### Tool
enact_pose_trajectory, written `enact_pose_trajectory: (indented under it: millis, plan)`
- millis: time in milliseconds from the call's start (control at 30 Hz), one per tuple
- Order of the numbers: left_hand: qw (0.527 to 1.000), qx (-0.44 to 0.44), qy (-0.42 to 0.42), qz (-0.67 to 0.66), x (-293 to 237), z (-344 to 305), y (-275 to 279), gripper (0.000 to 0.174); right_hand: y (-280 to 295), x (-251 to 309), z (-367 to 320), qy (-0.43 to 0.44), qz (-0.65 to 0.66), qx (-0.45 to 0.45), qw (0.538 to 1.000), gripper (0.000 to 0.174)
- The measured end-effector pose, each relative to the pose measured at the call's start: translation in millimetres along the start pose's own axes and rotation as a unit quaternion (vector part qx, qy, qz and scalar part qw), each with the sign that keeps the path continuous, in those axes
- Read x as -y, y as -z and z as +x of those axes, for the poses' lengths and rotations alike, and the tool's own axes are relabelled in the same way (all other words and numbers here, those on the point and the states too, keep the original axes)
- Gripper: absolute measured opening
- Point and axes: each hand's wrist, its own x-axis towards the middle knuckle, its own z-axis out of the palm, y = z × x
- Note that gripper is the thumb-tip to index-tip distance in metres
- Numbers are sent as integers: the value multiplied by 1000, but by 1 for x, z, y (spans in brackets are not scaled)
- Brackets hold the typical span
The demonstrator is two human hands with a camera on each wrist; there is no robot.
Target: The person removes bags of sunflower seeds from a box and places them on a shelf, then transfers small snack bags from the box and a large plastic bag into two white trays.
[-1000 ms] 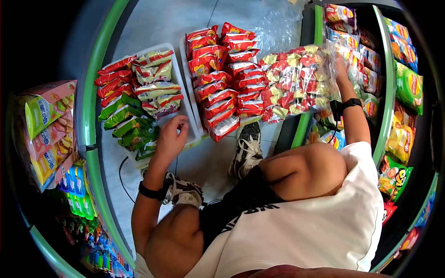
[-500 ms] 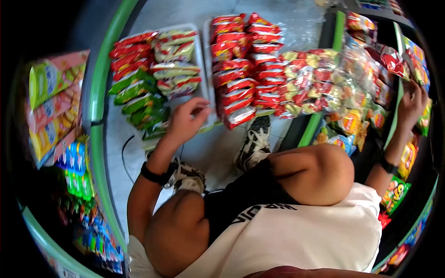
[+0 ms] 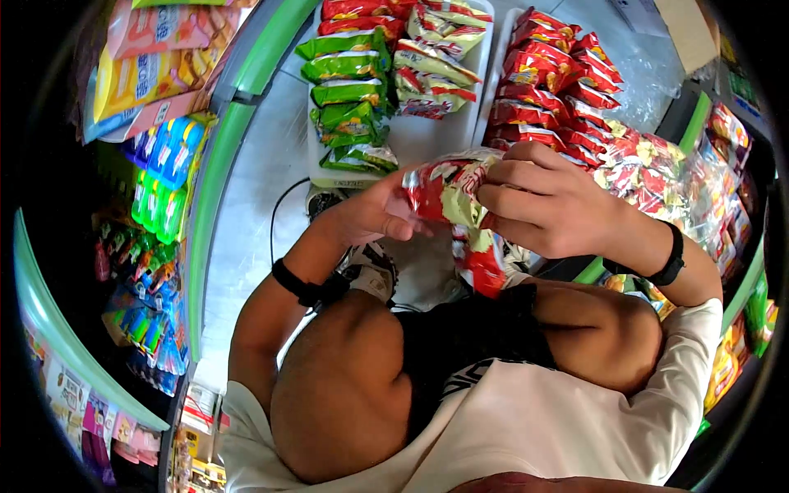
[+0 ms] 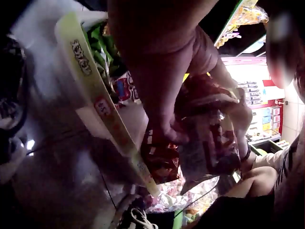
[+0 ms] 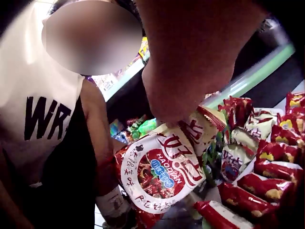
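Both hands are together in front of the knees, holding red-and-cream snack packets. My left hand (image 3: 370, 215) pinches the left end of one packet (image 3: 462, 197), thumb in front. The right hand (image 3: 555, 201) grips its other end with bent fingers. A second red-and-cream packet (image 3: 481, 264) hangs below the right hand. From the right wrist, a packet front (image 5: 162, 176) shows a round white label reading HAODIAN, with another packet (image 5: 202, 129) behind it. In the left wrist view, the held packet (image 4: 209, 140) is dark and partly covered by fingers.
Beyond the hands, a white tray (image 3: 448, 135) holds red, green and cream packets in rows. Beside it stands another tray (image 3: 496, 78) with rows of red packets. A clear bag (image 3: 649, 164) full of small red-and-cream packets lies at right. Green-edged shelves (image 3: 218, 164) flank both sides.
The right hand has come from the clear bag and right-hand shelf to the middle. My left hand has moved from the tray's front to meet it at the packets. The view has shifted.
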Motion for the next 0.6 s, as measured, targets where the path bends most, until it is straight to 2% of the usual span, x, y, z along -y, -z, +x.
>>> enact_pose_trajectory:
  millis: [33, 67, 133, 167, 267, 300, 333, 400, 433, 467, 500, 533, 567, 600]
  plan:
    - [997, -43, -66, 11, 5, 3, -10, 102, -7, 1, 3, -5, -4, -26, 1000, 22]
    - [996, -46, -69, 11, 7, 3, -10, 102, -13, 3, 4, 0, -2, -26, 1000, 22]
    - [987, -82, 6, 138, 8, 6, -4, 91, -22, 7, 5, -36, -3, -26, 999, 23]
    - [990, -81, 38, 109, 10, 8, -1, 80, -28, 6, 9, -36, -11, -58, 998, 21]
    - [992, -82, 12, 97, 5, 11, 5, 76, -30, -9, 11, -14, 5, -69, 998, 20]
    - [989, -101, 20, 102, 0, 11, 0, 82, -30, -15, 14, -44, 26, -88, 995, 20]
    - [983, -140, 10, 119, -7, 10, -8, 86, -20, -24, 9, -51, 41, -43, 997, 18]
    - [945, -198, -28, 260, -9, 8, -7, 94, -16, -36, 3, -145, 123, -95, 977, 21]
    - [945, -195, -28, 260, -7, 5, -7, 94, -12, -41, 1, -147, 121, -95, 977, 21]
    - [889, -242, -99, 376, 0, 1, -8, 93, -6, -45, 1, -218, 144, -98, 960, 26]
    - [813, -284, -168, 481, 5, -2, -8, 92, -3, -47, 0, -287, 168, -100, 938, 32]
    - [814, -282, -165, 480, 8, -4, -4, 92, -6, -48, 1, -290, 169, -99, 937, 32]
    - [724, -252, -261, 586, 10, -5, 1, 89, -11, -50, 4, -287, 181, -66, 938, 35]
    - [612, -214, -351, 675, 12, -3, 7, 85, -17, -52, 7, -283, 193, -34, 939, 38]
